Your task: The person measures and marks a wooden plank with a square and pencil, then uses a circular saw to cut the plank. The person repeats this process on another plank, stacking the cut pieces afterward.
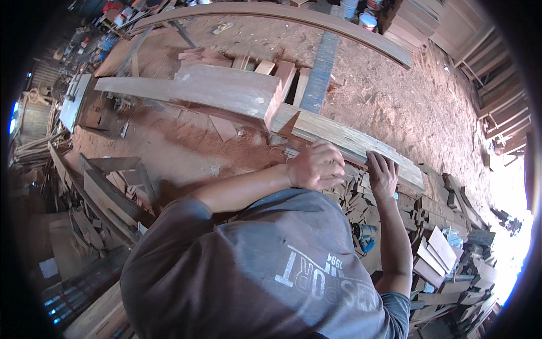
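A long pale wooden board (344, 131) with a reddish-brown near edge lies in front of me, slanting down to the right. My right hand (383, 174) bends its fingers over the near edge of this board, toward its right end. Beside the same edge, further left, my left hand (317, 166) is closed with its fingers curled. Whatever sits inside those fingers is hidden. A small silvery object (291, 152) shows just behind the left hand, too little of it to name. To the left, a thick wooden beam (226, 87) rests with its squared end near the board.
A long curved timber (271, 10) spans the far side. A blue-grey plank (320, 70) runs away from me over sawdust-covered ground. Wood scraps (440, 254) are heaped at the right, near a blue power tool (366, 237). Curved wooden pieces (107, 195) stand at the left.
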The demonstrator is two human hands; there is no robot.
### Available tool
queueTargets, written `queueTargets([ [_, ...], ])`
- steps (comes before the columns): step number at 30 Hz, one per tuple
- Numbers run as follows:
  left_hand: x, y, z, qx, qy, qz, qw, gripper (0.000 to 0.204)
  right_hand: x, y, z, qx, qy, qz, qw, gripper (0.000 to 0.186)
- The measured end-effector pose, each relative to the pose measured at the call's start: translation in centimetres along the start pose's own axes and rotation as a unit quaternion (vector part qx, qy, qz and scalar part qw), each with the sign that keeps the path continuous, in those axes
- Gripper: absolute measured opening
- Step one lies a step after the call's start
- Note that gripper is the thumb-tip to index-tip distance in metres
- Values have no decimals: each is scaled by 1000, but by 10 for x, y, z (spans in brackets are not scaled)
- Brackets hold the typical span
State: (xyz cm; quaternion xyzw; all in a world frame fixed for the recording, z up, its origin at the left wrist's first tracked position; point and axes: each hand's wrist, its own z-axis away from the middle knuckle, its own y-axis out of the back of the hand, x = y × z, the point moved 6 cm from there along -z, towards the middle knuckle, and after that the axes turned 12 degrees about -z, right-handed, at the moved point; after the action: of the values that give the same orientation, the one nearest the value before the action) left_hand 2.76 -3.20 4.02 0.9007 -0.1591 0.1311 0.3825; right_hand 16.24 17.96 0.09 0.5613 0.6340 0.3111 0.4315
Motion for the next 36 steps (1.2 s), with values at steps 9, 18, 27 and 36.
queueTargets([
  [9,-28,-80,8,-332,73,-116,933,78,5,-25,29,-129,-28,-52,990,56],
  [18,-87,-94,-13,-442,127,-152,875,123,79,7,18,-321,-208,12,924,138],
  [27,-90,-97,-7,-395,112,-119,904,110,97,3,27,-340,-209,-60,915,136],
  [36,-113,-82,-1,-401,117,-159,894,115,90,-17,5,-328,-200,-78,920,130],
])
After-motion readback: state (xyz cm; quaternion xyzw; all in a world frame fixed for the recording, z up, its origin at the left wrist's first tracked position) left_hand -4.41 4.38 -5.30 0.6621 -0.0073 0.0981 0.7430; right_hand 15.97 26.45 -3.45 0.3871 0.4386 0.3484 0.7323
